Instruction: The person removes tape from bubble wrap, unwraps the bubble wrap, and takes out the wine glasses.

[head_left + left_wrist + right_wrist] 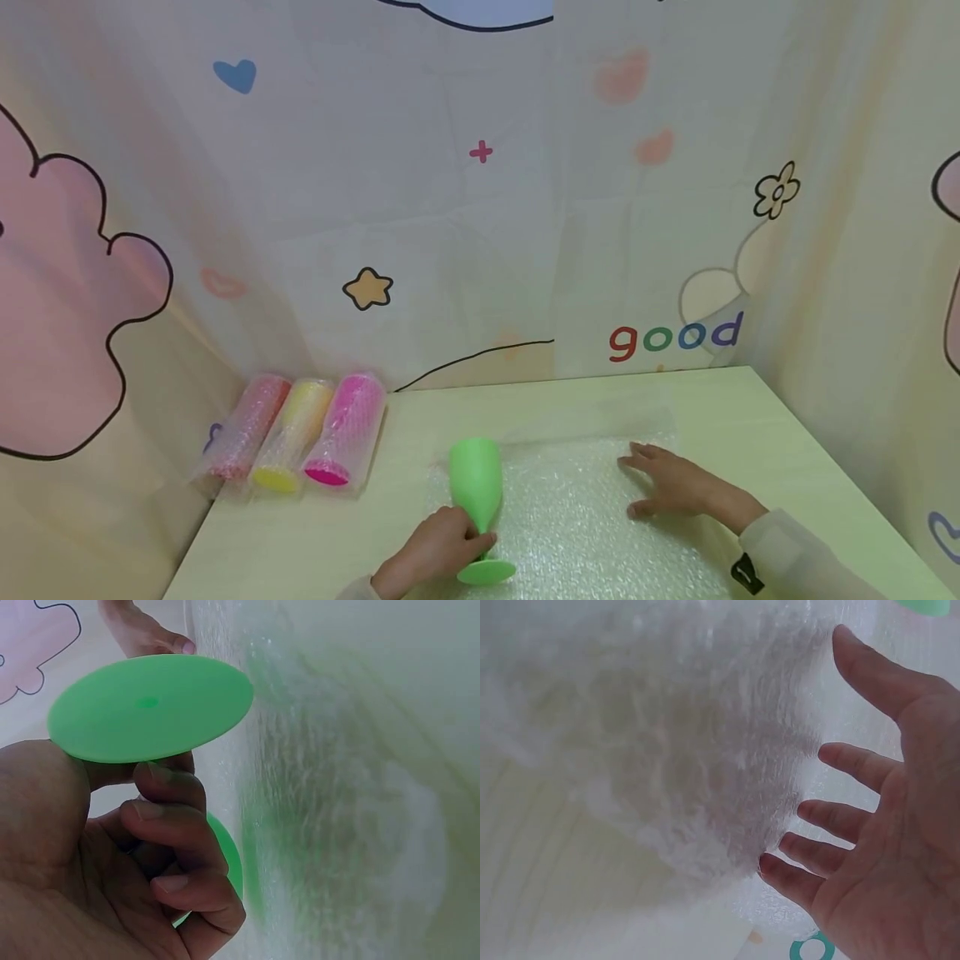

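My left hand [441, 543] grips a green plastic goblet [476, 475] by its stem, over the left part of a bubble wrap sheet [573, 500]. The bowl points toward the back of the table and the round foot [150, 709] faces me. In the left wrist view the fingers curl around the stem and hide most of it. My right hand [675, 483] is over the sheet's right part, fingers spread. Its fingertips [840, 814] come right up to the bubble wrap in the right wrist view, with nothing held.
At the back left of the pale table [420, 417] lie three wrapped goblets side by side: a red one [251, 425], a yellow one [296, 433] and a pink one [348, 429]. A printed curtain [465, 233] hangs behind the table and along both sides.
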`<state>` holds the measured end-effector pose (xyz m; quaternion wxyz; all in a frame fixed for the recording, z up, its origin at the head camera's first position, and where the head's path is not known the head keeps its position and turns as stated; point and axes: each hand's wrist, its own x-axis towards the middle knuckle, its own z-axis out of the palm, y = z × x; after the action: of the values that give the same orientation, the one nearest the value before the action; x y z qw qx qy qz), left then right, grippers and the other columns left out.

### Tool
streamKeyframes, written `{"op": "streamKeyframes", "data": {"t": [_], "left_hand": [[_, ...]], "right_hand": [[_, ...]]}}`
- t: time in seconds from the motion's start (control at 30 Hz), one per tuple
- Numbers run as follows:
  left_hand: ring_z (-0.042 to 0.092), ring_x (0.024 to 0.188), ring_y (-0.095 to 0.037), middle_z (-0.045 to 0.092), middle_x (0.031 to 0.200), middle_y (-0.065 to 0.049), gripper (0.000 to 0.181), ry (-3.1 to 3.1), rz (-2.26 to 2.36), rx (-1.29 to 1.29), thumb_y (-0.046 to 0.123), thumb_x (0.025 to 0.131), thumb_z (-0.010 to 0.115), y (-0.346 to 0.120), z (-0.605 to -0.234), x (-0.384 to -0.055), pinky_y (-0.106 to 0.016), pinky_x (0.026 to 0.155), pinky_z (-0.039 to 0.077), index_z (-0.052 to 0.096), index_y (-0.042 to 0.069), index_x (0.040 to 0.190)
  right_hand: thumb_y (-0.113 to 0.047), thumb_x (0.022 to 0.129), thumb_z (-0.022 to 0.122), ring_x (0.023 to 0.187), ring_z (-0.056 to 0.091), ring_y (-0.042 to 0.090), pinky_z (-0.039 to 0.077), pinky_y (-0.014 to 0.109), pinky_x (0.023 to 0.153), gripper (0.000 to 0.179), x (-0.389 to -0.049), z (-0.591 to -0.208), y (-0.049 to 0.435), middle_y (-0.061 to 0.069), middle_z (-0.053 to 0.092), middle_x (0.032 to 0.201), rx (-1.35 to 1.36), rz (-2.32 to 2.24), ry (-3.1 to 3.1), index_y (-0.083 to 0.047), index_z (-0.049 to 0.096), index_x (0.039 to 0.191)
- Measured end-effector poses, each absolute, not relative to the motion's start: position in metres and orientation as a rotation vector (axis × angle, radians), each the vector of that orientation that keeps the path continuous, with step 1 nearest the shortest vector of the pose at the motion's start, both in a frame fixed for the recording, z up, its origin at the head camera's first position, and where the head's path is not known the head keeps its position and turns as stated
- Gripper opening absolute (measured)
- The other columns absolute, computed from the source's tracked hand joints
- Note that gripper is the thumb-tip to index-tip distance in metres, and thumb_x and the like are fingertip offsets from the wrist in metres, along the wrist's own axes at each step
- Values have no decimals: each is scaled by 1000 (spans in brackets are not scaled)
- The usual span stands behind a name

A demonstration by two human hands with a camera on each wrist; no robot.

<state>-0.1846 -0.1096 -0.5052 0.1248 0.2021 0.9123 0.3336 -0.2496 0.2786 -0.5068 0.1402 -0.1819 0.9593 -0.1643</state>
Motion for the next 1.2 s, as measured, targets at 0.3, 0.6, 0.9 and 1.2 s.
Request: {"op": "streamKeyframes", "data": {"t": [0.3,0.6,0.9,1.2], "left_hand": [[26,43,-1,29,44,17,52,2675,997,608,36,91,65,-116,-500,-176,-18,41,20,44,20,47],[37,48,-1,45,49,16,41,2619,1054,588,36,90,67,-120,-487,-167,-17,46,33,64,15,55],[30,48,2,39,49,16,44,2615,1111,688,38,94,63,-124,-468,-165,-15,45,25,66,12,59],[31,48,2,39,51,13,45,2645,1182,710,41,96,60,-127,-458,-175,-16,45,27,64,11,62]], "right_hand": [[-55,74,78,142,30,50,32,67,109,86,-247,-506,277,23,34,156,-560,-471,2784,-9,50,142],[-54,74,77,141,30,51,31,68,109,86,-247,-506,278,23,35,156,-571,-467,2781,-9,50,142],[-55,74,77,142,30,51,31,69,108,85,-247,-506,279,23,35,156,-568,-460,2790,-10,51,142],[-54,72,79,144,28,48,30,69,109,87,-242,-504,278,20,35,157,-517,-484,2765,-12,51,142]]}}
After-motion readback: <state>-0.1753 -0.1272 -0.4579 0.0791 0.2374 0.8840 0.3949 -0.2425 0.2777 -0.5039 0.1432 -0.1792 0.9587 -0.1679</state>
